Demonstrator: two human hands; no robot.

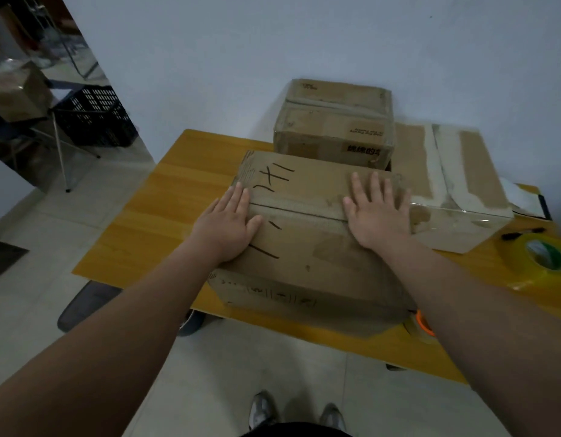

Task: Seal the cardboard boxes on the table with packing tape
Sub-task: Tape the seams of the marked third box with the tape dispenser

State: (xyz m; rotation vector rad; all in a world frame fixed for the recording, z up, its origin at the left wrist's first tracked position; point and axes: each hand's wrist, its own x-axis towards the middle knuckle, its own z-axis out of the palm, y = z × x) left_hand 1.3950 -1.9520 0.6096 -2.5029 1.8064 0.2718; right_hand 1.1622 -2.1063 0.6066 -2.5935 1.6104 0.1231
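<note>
Box (304, 247) is pressed at its top seam by left grip (225, 222) and right grip (378, 212), both spread flat. Bare worktop (165, 216) is seen leftward. Its marker writing cannot be read.

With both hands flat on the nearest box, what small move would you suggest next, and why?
Probably hold the flaps of the nearest box down with the left hand and reach the right hand to the tape roll lying on the table at the right. Both hands lie flat across the centre seam, neither holds tape, and whether that seam is taped is unclear.
</note>
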